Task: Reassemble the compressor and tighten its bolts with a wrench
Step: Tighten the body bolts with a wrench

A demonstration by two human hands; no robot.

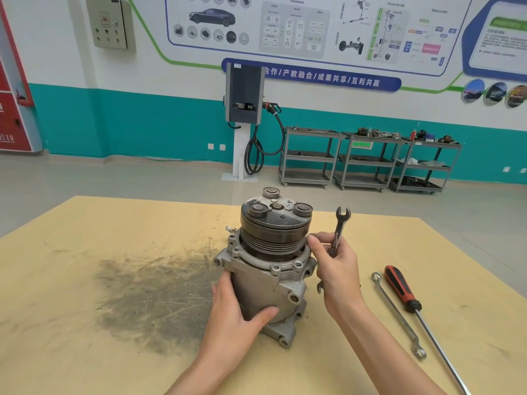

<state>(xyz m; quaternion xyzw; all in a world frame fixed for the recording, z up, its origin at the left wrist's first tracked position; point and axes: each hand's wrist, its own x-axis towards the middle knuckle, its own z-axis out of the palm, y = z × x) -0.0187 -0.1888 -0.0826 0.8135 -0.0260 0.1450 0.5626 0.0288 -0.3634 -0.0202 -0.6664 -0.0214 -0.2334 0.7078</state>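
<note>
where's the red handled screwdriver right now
In the head view the red-handled screwdriver lies on the table at the right, just right of the ring spanner and apart from the right hand.

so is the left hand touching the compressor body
Touching. The head view shows the left hand pressed flat against the side of the compressor, thumb lying across its front, with no gap visible.
</note>
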